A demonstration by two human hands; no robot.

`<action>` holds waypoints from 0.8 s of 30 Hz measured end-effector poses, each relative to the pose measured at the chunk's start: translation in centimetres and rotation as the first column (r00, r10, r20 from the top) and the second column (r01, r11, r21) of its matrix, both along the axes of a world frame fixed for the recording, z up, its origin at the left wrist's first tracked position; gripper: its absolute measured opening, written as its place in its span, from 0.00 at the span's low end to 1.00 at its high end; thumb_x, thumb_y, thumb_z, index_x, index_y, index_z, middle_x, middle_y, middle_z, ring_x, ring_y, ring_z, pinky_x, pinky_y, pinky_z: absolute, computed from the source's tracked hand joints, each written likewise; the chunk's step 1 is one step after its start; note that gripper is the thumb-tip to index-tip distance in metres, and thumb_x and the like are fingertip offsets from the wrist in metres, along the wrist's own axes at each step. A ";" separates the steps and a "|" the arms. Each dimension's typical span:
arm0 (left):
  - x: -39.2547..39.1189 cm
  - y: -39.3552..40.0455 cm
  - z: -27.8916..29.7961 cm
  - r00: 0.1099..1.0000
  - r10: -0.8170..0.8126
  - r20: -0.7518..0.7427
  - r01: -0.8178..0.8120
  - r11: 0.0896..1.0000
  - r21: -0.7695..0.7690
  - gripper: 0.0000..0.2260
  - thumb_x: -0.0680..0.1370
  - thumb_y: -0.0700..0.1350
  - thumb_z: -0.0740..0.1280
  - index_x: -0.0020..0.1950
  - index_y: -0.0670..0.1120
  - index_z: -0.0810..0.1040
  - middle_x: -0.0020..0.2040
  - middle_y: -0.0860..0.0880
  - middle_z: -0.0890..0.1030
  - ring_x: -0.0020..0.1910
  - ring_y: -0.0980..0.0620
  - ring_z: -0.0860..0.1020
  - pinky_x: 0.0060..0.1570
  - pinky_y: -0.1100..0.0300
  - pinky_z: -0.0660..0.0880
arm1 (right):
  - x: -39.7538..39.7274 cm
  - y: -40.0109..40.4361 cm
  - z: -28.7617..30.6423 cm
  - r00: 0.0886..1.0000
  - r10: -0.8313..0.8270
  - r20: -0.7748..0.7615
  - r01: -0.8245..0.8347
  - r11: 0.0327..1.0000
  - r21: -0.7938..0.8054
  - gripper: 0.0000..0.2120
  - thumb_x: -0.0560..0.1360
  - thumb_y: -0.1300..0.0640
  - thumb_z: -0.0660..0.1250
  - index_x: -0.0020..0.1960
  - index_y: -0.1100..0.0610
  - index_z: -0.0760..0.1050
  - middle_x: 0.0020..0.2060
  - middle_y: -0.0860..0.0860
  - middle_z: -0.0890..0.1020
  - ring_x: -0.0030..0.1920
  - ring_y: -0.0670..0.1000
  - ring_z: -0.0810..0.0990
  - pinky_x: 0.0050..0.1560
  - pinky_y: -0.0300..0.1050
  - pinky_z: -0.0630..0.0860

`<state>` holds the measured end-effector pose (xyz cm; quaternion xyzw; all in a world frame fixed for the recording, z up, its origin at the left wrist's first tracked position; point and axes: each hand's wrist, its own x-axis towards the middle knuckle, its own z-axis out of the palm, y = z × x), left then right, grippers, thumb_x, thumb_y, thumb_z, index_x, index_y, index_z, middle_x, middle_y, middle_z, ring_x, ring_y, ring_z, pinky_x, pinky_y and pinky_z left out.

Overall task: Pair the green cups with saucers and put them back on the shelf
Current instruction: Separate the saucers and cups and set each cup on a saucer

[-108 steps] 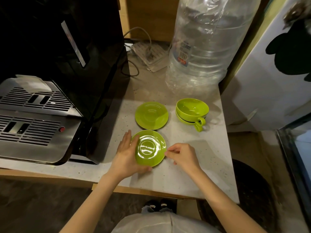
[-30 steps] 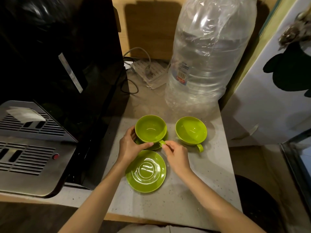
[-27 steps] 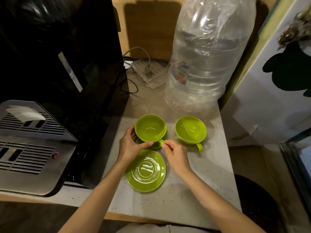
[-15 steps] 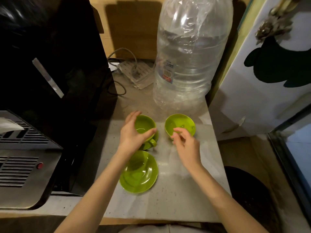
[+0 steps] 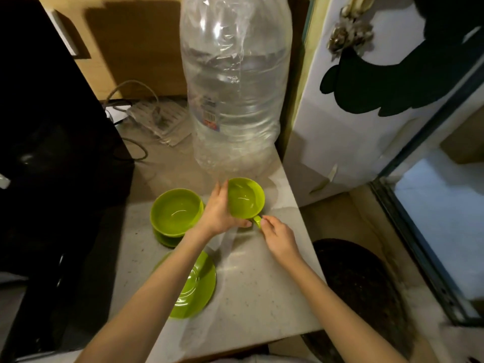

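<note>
So one pair was already sorted: the left cup (image 5: 177, 212) sat on its saucer (image 5: 167, 238), just left of the hands. The step in hand was the second cup (image 5: 245, 199), over on the far right of the counter (image 5: 251, 284), right in front of the big water bottle (image 5: 235, 82). The left hand (image 5: 218, 212) was wrapped around that cup's left side, fingers curled against the wall and thumb tucked under near the handle. The right hand (image 5: 279, 237) had its fingertips pinched together at the little handle (image 5: 258, 220), though it was a bit blurry, so I couldn't swear it was a proper grip rather than just a touch. I also couldn't tell if the cup was lifted or resting on the counter.

The spare saucer (image 5: 193, 286) lay nearer, partly hidden under the left forearm. My guess: the next move needed the cup carried near and left and set down centred in that saucer's ring, with the left arm kept from knocking the finished pair. Then both sets would go to the shelf, which wasn't visible.
</note>
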<state>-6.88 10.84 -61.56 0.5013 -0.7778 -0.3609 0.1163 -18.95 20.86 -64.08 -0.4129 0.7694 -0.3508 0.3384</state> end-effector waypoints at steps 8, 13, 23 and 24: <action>0.5 0.0 -0.1 0.999 0.036 -0.026 -0.037 0.999 -0.039 0.50 0.57 0.46 0.80 0.71 0.36 0.57 0.70 0.37 0.66 0.71 0.42 0.63 0.64 0.64 0.56 | 0.1 0.2 -0.2 1.000 0.000 0.026 0.001 0.999 -0.043 0.11 0.77 0.59 0.60 0.54 0.62 0.77 0.49 0.61 0.83 0.50 0.58 0.79 0.46 0.42 0.69; 1.0 0.6 1.1 0.996 0.056 -0.069 -0.062 0.994 -0.089 0.49 0.56 0.47 0.80 0.71 0.37 0.59 0.70 0.39 0.68 0.69 0.43 0.66 0.63 0.64 0.59 | 0.3 0.6 0.9 0.998 -0.016 0.061 0.024 0.993 -0.117 0.10 0.76 0.60 0.62 0.53 0.62 0.79 0.45 0.57 0.83 0.45 0.51 0.77 0.41 0.37 0.69; 4.7 4.0 4.3 0.952 0.176 -0.249 -0.229 0.952 -0.203 0.46 0.55 0.47 0.81 0.69 0.43 0.65 0.65 0.45 0.75 0.64 0.48 0.72 0.50 0.75 0.59 | 2.4 2.5 3.9 0.990 0.062 0.123 -0.022 0.954 -0.299 0.09 0.75 0.58 0.65 0.52 0.57 0.81 0.41 0.50 0.83 0.43 0.46 0.79 0.39 0.28 0.71; 5.2 4.6 4.5 0.945 0.194 -0.263 -0.250 0.947 -0.201 0.46 0.55 0.48 0.81 0.69 0.43 0.65 0.65 0.46 0.74 0.64 0.49 0.72 0.52 0.74 0.60 | 2.8 2.8 4.1 0.989 0.079 0.121 -0.038 0.950 -0.308 0.10 0.74 0.58 0.65 0.53 0.57 0.81 0.41 0.49 0.83 0.43 0.45 0.79 0.39 0.27 0.70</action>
